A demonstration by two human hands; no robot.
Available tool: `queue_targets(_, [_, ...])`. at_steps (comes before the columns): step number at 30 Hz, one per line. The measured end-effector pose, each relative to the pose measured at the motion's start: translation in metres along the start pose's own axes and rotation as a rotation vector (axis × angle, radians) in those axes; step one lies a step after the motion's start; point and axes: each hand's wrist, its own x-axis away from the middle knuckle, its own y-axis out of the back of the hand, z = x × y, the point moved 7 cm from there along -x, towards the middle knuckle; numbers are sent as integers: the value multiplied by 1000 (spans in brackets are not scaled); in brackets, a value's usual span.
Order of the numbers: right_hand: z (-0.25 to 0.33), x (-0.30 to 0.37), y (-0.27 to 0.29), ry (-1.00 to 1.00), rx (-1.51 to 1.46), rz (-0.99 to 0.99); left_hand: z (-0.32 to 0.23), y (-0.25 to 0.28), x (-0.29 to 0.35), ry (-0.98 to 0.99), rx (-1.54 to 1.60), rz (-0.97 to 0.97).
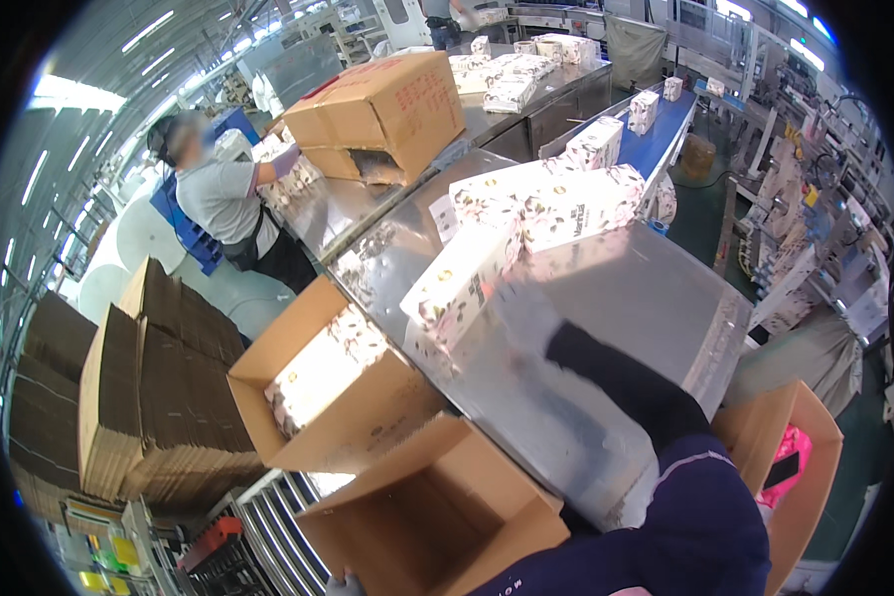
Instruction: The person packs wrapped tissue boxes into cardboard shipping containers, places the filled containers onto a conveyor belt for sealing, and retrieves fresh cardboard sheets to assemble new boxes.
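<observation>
My right hand (pixel 524 316), in a pale glove and smeared by motion, is over the metal table (pixel 606 417), beside the near end of a white floral-printed tissue pack (pixel 457 283). Whether it touches the pack is unclear. More floral packs (pixel 581 209) lie just beyond, bunched together at the table's far side. At the bottom edge my left hand (pixel 346 586), grey-gloved and mostly out of frame, has its fingers hooked over the rim of an open cardboard box (pixel 437 517). That box shows no packs inside.
Another open carton (pixel 348 417) holds floral packs. Flattened cartons (pixel 169 387) are stacked at left, near a roller conveyor (pixel 273 526). A co-worker (pixel 219 194) handles packs by a large carton (pixel 377 114). A blue belt (pixel 670 129) carries packs at upper right. A box with a pink bag (pixel 793 447) stands right.
</observation>
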Motion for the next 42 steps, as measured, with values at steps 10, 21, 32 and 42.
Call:
queue_targets(10, [15, -177, -71, 201, 102, 195, -264, 138, -142, -153, 27, -204])
queue_targets(21, [-356, -72, -39, -468, 202, -95, -509, -90, -344, -1230, -285, 226])
queue_targets(32, [-256, -115, -59, -593, -103, 21, -520, -113, -345, -1163, -418, 140])
queue_targets(42, [-201, -20, -83, -487, -452, 25, -525, 34, -238, -1456, -434, -329])
